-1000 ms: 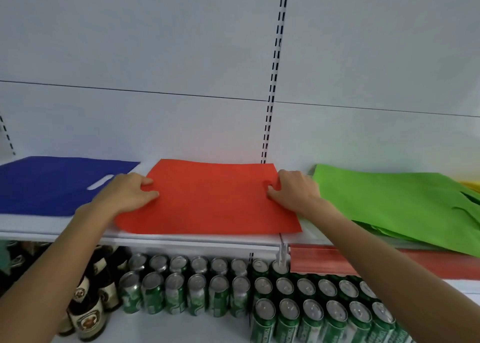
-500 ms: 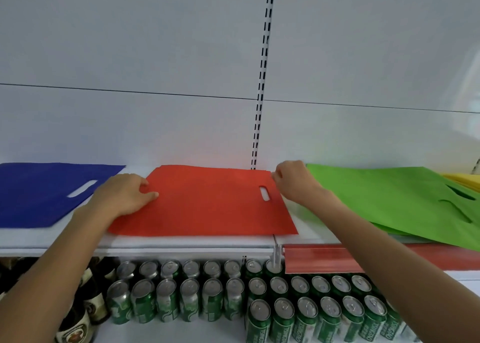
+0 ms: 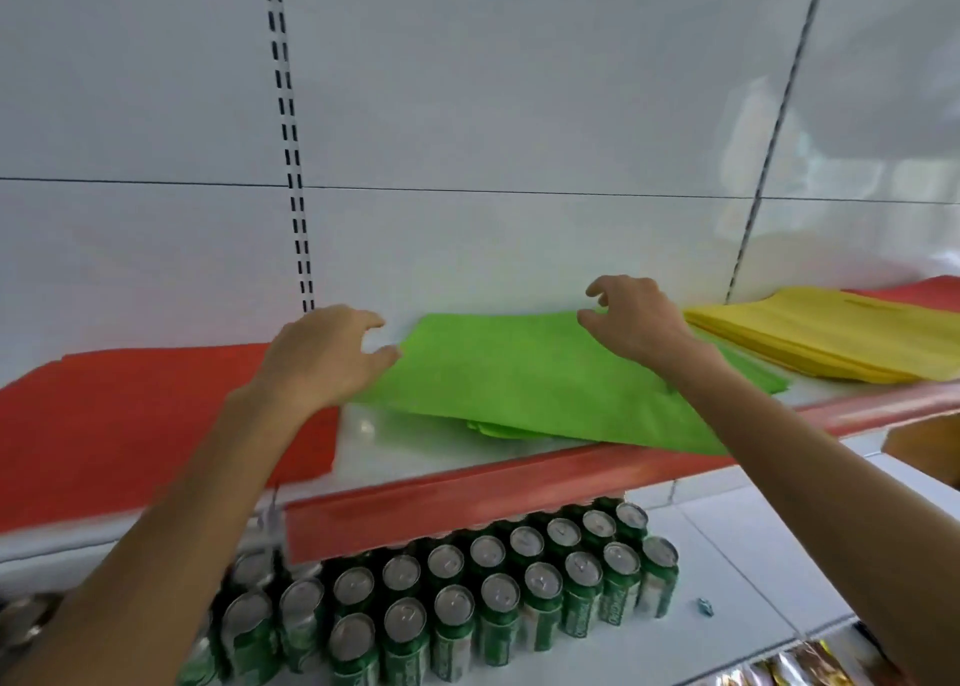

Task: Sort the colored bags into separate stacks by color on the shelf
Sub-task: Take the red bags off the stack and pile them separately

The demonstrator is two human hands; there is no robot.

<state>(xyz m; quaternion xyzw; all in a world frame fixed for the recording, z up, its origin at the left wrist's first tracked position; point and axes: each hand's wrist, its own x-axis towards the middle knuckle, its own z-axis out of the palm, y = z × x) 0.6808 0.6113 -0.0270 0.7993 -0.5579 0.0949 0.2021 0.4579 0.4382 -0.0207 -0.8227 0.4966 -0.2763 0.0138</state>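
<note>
At green bags (image 3: 519, 389): left hand (image 3: 322, 358), right hand (image 3: 636, 324) fingers loosely curled, holding nothing.

- You won't find any text here that reads clearly.
- The green cans (image 3: 498, 628) on the lower shelf, near you and below the centre, carry pale lettering running up their sides, but it is too blurred for you to make out a brand or a word.
- The printed packets (image 3: 795, 667) at the near right corner show coloured wrappers only, too small and smeared for you to read.
</note>
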